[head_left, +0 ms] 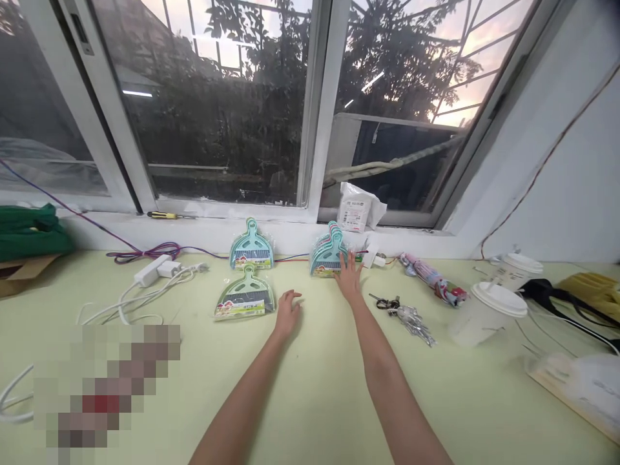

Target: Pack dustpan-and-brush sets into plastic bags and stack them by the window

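Dustpan stack [325, 257] is apparently steadied by right hand [349, 279], fingers splayed, unclosed; left hand [289, 312] is held empty, loosely curled. Finger closure is judged necessary for any lift.

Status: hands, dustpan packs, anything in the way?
Right hand spread at the right-hand dustpan stack. Left hand beside the front green pack, nothing visible held. Silver-tasselled keyring off right, clear of both.

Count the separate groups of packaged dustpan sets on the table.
3: the right group at the right hand, the front-left group beside the left hand, and the back-left group behind that. Packs overlap in the right group, so some may be hidden.
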